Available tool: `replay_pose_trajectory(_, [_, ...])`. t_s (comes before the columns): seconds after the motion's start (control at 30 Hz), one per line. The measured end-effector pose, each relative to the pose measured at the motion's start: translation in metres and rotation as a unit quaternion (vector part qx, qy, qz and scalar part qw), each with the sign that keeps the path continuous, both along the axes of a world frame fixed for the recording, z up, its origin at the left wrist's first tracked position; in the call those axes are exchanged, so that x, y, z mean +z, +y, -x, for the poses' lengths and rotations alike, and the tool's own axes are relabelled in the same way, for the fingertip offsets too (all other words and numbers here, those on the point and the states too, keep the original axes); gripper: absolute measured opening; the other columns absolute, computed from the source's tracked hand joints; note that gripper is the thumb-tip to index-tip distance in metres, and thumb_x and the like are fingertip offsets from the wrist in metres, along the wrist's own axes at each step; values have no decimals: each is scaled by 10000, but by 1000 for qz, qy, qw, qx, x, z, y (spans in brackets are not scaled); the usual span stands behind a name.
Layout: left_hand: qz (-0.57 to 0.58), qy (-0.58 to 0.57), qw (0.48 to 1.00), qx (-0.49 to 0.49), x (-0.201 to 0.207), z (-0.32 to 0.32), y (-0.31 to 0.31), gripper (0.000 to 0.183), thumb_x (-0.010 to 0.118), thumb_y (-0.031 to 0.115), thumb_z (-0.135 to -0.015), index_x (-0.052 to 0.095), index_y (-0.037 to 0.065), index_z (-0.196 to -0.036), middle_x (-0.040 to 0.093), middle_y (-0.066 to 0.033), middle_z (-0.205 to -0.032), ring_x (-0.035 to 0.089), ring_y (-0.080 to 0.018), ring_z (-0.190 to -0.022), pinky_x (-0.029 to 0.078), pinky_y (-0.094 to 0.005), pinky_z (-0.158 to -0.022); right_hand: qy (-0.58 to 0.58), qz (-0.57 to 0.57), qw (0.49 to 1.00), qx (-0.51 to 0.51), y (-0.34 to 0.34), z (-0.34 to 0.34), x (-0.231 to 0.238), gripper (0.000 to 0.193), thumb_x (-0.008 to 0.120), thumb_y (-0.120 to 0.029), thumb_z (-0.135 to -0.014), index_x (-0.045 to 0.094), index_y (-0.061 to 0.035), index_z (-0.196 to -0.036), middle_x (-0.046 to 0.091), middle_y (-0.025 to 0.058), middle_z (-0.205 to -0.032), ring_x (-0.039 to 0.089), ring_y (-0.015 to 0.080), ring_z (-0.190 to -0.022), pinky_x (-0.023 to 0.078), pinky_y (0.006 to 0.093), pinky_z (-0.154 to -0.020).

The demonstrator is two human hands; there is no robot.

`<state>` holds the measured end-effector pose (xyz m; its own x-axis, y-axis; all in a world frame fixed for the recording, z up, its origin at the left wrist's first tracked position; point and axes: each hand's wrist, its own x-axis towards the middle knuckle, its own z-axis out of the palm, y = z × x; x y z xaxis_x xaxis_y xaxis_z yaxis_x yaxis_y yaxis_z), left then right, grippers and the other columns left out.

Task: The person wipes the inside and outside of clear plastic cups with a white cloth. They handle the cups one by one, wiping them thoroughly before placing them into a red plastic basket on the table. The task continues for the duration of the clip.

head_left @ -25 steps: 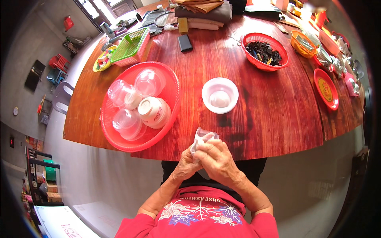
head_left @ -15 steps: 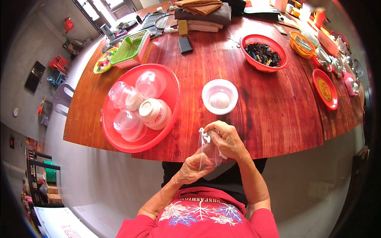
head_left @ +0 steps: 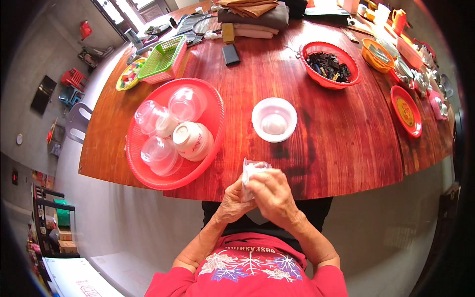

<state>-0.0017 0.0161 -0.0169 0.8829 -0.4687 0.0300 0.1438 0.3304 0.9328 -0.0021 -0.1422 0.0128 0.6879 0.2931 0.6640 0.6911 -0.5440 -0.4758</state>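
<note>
A clear plastic cup (head_left: 247, 163) is held close to the table's front edge. My left hand (head_left: 232, 204) wraps round its side from the left. My right hand (head_left: 272, 193) has its fingers bent over the cup and grips a white cloth or tissue (head_left: 254, 171), which bunches at the cup's mouth. Both hands hide much of the cup, and how far the cloth reaches inside cannot be made out. Just beyond them stands a white bowl (head_left: 262, 135) with a pale round shape in its middle.
On the left, a red basket (head_left: 216, 143) holds clear plastic containers and a white printed cup (head_left: 195, 141). Farther off are a green-and-pink basket (head_left: 163, 64), a dark phone-like block (head_left: 230, 55), a red basket (head_left: 341, 85) of black pieces and a red plate (head_left: 414, 129).
My right hand has come down and closer to my left, pressing the white cloth at the cup's mouth. The cup has shifted slightly, and my hands now cover more of it.
</note>
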Motion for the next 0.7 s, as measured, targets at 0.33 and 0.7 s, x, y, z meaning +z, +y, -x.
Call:
replay_pose_trajectory(0.33, [-47, -100, 993, -47, 3, 8, -2, 186, 654, -80, -843, 634, 29, -992, 357, -141, -1482, 378, -184, -1329, 357, -357, -1056, 215, -144, 965, 40, -22, -43, 0, 128, 593, 38, -825, 652, 2, -933, 646, 136, -901, 621, 274, -854, 504, 339, -748])
replay_pose_trajectory(0.7, [38, 2, 999, 15, -3, 4, 6, 501, 686, -15, -850, 525, 36, -1322, 563, -64, -1301, 529, -154, -1196, 446, -329, -1014, -41, -31, 998, -26, 4, 16, -2, 402, 667, -29, -678, 630, 6, -1077, 598, 135, -1119, 559, 312, -991, 470, 405, -862])
